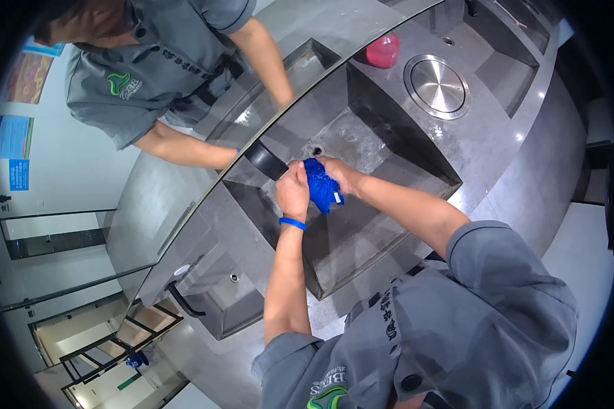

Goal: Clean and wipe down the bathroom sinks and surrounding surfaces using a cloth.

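Both hands hold a wet blue cloth (321,185) over a grey sink basin (404,138), close to a black faucet (266,159). My left hand (292,189), with a blue band on its wrist, grips the cloth's left side near the faucet's end. On the cloth's upper right side is my right hand (337,174), its fingers partly hidden behind the cloth. A small white tag shows at the cloth's lower edge. Foamy water lies around the drain hole (316,151) just above the hands.
A bottle of pink liquid (382,50) stands on the counter beside a round steel lid (437,87). Another basin with a black faucet (184,301) lies lower left, a further basin (511,76) upper right. A mirror (184,128) runs along the counter's back, reflecting the person.
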### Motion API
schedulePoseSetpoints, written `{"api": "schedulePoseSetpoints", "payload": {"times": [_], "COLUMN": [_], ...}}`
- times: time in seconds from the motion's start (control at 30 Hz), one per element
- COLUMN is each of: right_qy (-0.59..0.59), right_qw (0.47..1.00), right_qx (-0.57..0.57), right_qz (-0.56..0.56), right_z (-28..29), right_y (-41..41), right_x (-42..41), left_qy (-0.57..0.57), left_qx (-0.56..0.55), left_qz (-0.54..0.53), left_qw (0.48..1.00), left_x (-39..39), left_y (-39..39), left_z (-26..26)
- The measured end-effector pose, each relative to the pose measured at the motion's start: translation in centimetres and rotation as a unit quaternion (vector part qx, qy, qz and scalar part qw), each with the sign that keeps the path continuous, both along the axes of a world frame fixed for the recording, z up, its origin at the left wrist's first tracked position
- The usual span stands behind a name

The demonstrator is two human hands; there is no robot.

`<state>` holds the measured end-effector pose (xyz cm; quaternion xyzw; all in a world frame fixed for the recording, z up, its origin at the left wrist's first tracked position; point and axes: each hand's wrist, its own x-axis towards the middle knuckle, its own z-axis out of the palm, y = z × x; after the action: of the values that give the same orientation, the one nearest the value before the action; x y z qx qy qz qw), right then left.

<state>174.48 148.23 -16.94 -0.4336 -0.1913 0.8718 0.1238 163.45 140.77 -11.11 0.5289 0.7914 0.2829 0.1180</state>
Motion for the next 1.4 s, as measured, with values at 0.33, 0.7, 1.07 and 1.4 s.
{"api": "schedulePoseSetpoints", "payload": {"times": [0.33, 0.7, 1.07, 1.4], "right_qy": [0.028, -0.091, -0.144, -0.049], "right_qw": [0.98, 0.848, 0.648, 0.557], "right_qx": [-0.091, 0.518, 0.648, 0.691], "right_qz": [-0.173, 0.068, 0.374, 0.458], "right_z": [0.0, 0.1, 4.6, 5.2], "right_y": [-1.6, -1.5, -0.6, 1.5], "right_x": [0.7, -4.6, -8.4, -8.3], "left_qy": [0.224, -0.127, -0.404, -0.561], "left_qx": [-0.001, -0.046, 0.07, 0.104], "left_qz": [-0.14, 0.182, 0.32, 0.338], "left_qw": [0.965, 0.974, 0.854, 0.748], "left_x": [-1.3, -2.6, 0.3, 1.5], "left_y": [4.7, -4.1, -6.6, -6.5], "left_z": [-1.9, -5.3, -2.9, -1.5]}}
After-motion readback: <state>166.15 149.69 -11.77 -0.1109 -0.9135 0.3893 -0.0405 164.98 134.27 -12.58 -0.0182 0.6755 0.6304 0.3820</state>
